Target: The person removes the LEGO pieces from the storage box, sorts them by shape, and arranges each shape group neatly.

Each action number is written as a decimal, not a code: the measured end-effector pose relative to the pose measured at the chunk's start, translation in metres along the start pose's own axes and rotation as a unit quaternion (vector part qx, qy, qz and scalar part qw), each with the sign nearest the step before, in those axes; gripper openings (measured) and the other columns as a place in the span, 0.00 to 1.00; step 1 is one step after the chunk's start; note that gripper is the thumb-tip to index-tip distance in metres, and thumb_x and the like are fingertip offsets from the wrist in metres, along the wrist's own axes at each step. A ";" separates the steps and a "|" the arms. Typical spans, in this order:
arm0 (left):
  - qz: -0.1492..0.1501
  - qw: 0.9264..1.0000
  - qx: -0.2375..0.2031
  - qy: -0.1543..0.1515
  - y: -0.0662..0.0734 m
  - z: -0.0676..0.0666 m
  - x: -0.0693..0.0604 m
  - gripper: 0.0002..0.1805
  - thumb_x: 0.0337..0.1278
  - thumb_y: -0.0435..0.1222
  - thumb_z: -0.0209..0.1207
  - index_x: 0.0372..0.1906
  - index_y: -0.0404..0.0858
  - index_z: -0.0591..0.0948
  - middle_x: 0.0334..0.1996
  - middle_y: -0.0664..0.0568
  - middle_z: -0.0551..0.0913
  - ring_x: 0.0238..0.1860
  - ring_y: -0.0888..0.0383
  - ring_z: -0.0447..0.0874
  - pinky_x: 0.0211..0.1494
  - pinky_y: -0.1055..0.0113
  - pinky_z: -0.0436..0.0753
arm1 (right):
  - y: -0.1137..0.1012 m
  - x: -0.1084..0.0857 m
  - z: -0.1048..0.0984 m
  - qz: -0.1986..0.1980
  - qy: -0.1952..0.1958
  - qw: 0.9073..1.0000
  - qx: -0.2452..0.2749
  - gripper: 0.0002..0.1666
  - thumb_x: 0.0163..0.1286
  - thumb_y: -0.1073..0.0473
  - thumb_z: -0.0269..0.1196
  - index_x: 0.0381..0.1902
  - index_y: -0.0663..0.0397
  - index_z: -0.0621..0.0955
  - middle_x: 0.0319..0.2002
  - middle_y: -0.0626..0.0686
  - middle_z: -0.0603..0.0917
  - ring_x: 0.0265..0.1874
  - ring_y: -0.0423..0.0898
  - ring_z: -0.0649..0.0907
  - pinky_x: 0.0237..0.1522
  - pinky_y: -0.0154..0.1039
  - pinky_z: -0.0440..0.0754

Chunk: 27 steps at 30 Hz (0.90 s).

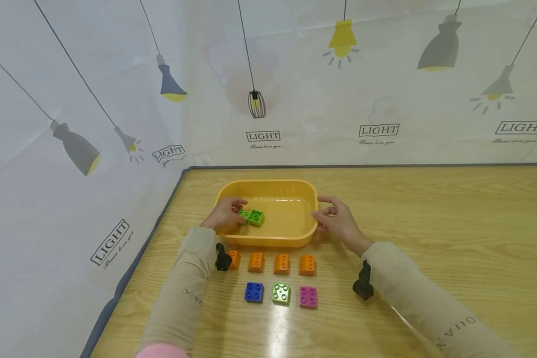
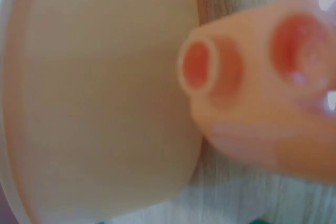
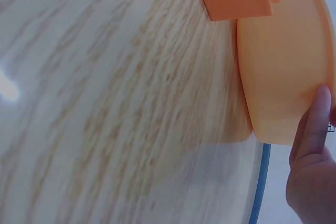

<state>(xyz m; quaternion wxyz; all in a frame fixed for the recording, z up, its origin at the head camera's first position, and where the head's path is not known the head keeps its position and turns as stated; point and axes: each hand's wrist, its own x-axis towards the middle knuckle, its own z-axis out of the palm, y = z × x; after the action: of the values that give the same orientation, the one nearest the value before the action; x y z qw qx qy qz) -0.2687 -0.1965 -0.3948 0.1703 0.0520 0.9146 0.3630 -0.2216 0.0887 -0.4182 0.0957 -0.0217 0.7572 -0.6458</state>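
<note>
My left hand (image 1: 223, 215) reaches over the left side of a yellow tray (image 1: 291, 242), its fingers and thumb around a light green building block (image 1: 244, 214) that they partly cover. Right beside that block lies another green block (image 1: 256, 218), its hollow side showing. At the tray's right end my right hand (image 1: 340, 221) pinches the rim, thumb against the edge and fingers outside. The right wrist view also shows a fingertip of this hand (image 3: 312, 145) on the tray wall (image 3: 286, 72). Neither hand's fingers show in the left wrist view.
In front of the tray stand several orange blocks (image 1: 282, 264) in a row, one partly behind the left wrist's black camera (image 1: 222, 258). Nearer lie a blue block (image 1: 254, 292), a green block (image 1: 281, 294) and a pink block (image 1: 308, 297). A lamp-patterned sheet (image 1: 317, 99) backs the wooden table (image 1: 429, 214).
</note>
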 end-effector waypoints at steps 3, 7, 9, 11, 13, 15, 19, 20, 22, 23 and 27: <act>-0.004 1.000 0.000 0.001 -0.001 0.002 0.000 0.26 0.46 0.24 0.60 0.55 0.31 0.70 0.51 0.39 0.71 0.52 0.46 0.68 0.53 0.56 0.70 | 0.000 0.000 0.000 -0.001 -0.002 1.000 -0.001 0.29 0.63 0.62 0.57 0.60 0.63 0.62 0.37 0.66 0.76 0.26 0.42 0.79 0.37 0.44 0.79; 0.006 1.000 0.002 0.004 -0.001 0.004 0.001 0.26 0.45 0.23 0.59 0.55 0.31 0.71 0.52 0.39 0.71 0.52 0.46 0.69 0.52 0.57 0.71 | 0.000 0.000 0.000 -0.003 -0.002 1.000 -0.001 0.29 0.63 0.62 0.57 0.60 0.63 0.62 0.39 0.69 0.75 0.24 0.40 0.79 0.37 0.44 0.79; 0.012 1.000 0.004 0.006 -0.001 0.006 0.001 0.26 0.45 0.22 0.58 0.55 0.32 0.71 0.53 0.40 0.71 0.53 0.46 0.68 0.52 0.58 0.71 | 0.001 0.000 0.000 -0.002 -0.003 1.000 0.002 0.30 0.63 0.62 0.57 0.60 0.63 0.62 0.39 0.70 0.75 0.24 0.40 0.79 0.37 0.44 0.79; 0.015 1.000 0.007 0.009 -0.002 0.007 0.001 0.25 0.46 0.22 0.57 0.55 0.33 0.72 0.53 0.41 0.71 0.53 0.47 0.68 0.52 0.58 0.72 | 0.001 0.000 0.000 -0.001 -0.004 1.000 0.006 0.30 0.63 0.61 0.57 0.61 0.63 0.62 0.39 0.70 0.75 0.24 0.40 0.79 0.37 0.44 0.79; 0.018 1.000 0.010 0.011 -0.002 0.007 0.001 0.25 0.46 0.22 0.57 0.55 0.33 0.72 0.53 0.41 0.71 0.53 0.47 0.69 0.51 0.58 0.72 | 0.001 0.000 0.000 -0.001 -0.005 1.000 0.008 0.30 0.63 0.61 0.57 0.61 0.63 0.62 0.39 0.70 0.75 0.25 0.40 0.79 0.37 0.44 0.79; 0.017 1.000 0.011 0.012 -0.002 0.007 0.001 0.25 0.47 0.23 0.56 0.55 0.34 0.72 0.54 0.42 0.71 0.53 0.48 0.69 0.51 0.58 0.72 | 0.001 0.000 0.000 -0.001 -0.004 1.000 0.009 0.30 0.63 0.61 0.57 0.61 0.63 0.62 0.39 0.69 0.75 0.25 0.40 0.79 0.37 0.44 0.79; 0.014 1.000 0.011 0.011 -0.001 0.007 -0.001 0.26 0.47 0.23 0.57 0.56 0.34 0.71 0.54 0.41 0.70 0.53 0.46 0.69 0.50 0.58 0.73 | 0.001 0.000 0.000 0.000 -0.003 1.000 0.008 0.30 0.63 0.62 0.57 0.61 0.63 0.62 0.39 0.68 0.75 0.25 0.40 0.79 0.37 0.43 0.79; 0.012 1.000 0.012 0.010 -0.001 0.007 -0.001 0.26 0.47 0.24 0.57 0.56 0.34 0.71 0.54 0.41 0.70 0.52 0.46 0.69 0.50 0.58 0.73 | 0.001 0.000 0.000 0.001 -0.003 1.000 0.008 0.30 0.63 0.62 0.57 0.61 0.63 0.62 0.39 0.68 0.75 0.25 0.40 0.79 0.37 0.43 0.79; 0.012 1.000 0.021 0.009 0.000 0.006 -0.002 0.26 0.46 0.24 0.57 0.56 0.33 0.71 0.53 0.39 0.70 0.51 0.45 0.70 0.48 0.57 0.74 | 0.001 0.000 0.000 0.003 -0.002 1.000 0.006 0.30 0.63 0.61 0.57 0.61 0.62 0.62 0.39 0.68 0.75 0.25 0.40 0.79 0.37 0.43 0.79; 0.012 1.000 0.026 0.008 0.000 0.006 -0.002 0.26 0.46 0.24 0.57 0.55 0.32 0.71 0.52 0.39 0.71 0.50 0.45 0.70 0.48 0.57 0.74 | 0.000 0.000 0.000 0.004 -0.002 1.000 0.005 0.30 0.63 0.61 0.57 0.61 0.62 0.62 0.39 0.68 0.75 0.25 0.40 0.79 0.37 0.43 0.79; 0.011 0.999 0.041 0.005 0.002 0.005 -0.003 0.26 0.44 0.25 0.58 0.54 0.31 0.71 0.49 0.38 0.72 0.47 0.45 0.72 0.47 0.58 0.74 | -0.001 -0.001 0.000 0.004 -0.001 1.000 0.002 0.30 0.63 0.61 0.57 0.61 0.62 0.62 0.39 0.68 0.75 0.25 0.40 0.79 0.37 0.43 0.79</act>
<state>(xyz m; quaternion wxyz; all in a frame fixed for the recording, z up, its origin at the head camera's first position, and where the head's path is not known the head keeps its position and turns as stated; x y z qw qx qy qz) -0.2646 -0.1926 -0.3962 0.1593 0.0672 0.9289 0.3274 -0.2208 0.0885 -0.4175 0.0986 -0.0193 0.7561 -0.6467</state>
